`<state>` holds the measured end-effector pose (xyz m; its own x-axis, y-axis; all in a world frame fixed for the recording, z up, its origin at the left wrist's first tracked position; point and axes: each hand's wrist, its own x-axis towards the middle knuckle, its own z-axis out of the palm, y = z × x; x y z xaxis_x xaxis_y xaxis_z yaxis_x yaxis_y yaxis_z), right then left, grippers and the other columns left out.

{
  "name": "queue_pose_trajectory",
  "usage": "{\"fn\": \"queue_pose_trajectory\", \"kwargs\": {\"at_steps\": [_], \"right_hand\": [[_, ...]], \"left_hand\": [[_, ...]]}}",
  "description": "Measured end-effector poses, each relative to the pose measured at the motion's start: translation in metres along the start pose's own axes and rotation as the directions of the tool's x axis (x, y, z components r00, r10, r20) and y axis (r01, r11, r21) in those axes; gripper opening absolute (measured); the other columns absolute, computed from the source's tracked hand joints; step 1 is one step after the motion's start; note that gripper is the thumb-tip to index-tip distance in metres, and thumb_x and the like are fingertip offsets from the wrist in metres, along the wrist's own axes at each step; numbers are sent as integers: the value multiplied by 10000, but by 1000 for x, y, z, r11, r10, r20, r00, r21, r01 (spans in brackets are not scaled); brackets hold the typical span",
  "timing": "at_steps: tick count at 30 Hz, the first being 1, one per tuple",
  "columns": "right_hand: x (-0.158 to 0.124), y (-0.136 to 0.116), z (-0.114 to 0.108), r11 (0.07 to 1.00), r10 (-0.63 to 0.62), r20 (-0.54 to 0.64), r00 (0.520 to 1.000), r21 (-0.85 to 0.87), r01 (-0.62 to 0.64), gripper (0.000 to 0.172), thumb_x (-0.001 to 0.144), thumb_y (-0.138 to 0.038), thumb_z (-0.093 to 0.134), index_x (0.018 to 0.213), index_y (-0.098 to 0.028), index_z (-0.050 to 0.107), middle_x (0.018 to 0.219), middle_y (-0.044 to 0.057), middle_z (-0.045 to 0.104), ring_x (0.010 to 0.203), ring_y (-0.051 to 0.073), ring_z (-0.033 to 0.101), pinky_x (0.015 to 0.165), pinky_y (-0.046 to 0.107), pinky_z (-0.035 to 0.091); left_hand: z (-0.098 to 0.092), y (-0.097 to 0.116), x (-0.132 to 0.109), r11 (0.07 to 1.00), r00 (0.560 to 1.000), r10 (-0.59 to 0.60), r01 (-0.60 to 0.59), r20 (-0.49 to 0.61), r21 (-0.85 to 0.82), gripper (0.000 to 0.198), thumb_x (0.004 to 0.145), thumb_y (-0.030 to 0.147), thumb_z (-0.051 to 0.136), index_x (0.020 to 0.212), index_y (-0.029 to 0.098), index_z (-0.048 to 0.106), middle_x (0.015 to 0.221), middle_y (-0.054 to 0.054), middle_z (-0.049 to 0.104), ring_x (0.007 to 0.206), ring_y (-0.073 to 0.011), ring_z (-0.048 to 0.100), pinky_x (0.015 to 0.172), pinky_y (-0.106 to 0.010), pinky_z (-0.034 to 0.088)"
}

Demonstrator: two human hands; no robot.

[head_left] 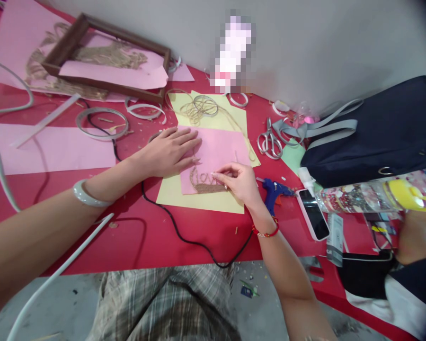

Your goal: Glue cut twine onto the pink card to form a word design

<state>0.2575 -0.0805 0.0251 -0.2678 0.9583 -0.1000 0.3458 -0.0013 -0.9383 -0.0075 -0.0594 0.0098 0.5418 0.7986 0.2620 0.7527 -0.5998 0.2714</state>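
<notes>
A pink paper sheet [220, 151] lies on a yellow sheet [199, 196] on the red table. Brown twine letters [204, 180] are laid along the pink sheet's lower edge. My left hand [170, 151] lies flat and open on the pink sheet's left side, holding it down. My right hand [237, 182] is pinched, fingertips pressing on the twine at the end of the lettering.
A blue glue gun [275, 192] with a black cord [184, 237] lies beside my right wrist. Scissors [270, 142], a phone [314, 215], a dark bag [379, 132], a wooden frame [106, 57], metal rings [101, 123] and another person's arm [412, 237] with a bottle surround the sheets.
</notes>
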Motion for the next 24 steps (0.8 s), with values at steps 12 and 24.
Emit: {"fn": "queue_pose_trajectory", "kwargs": {"at_steps": [12, 24], "right_hand": [[1, -1, -1, 993, -103, -30, 994, -62, 101, 331, 729, -512, 885, 758, -204, 767, 774, 45, 711, 559, 128, 566, 496, 271, 464], [3, 3, -2, 993, -95, -17, 995, -67, 94, 305, 748, -457, 876, 851, -188, 776, 834, 48, 725, 587, 120, 583, 535, 264, 487]], "left_hand": [[0, 1, 0, 1000, 1000, -10, 10, -10, -20, 704, 1059, 640, 296, 1569, 205, 511, 1632, -158, 493, 1518, -379, 427, 1251, -562, 295], [0, 1, 0, 1000, 1000, -8, 8, -9, -19, 742, 1059, 664, 255, 1569, 190, 512, 1636, -167, 485, 1520, -382, 424, 1250, -560, 292]]}}
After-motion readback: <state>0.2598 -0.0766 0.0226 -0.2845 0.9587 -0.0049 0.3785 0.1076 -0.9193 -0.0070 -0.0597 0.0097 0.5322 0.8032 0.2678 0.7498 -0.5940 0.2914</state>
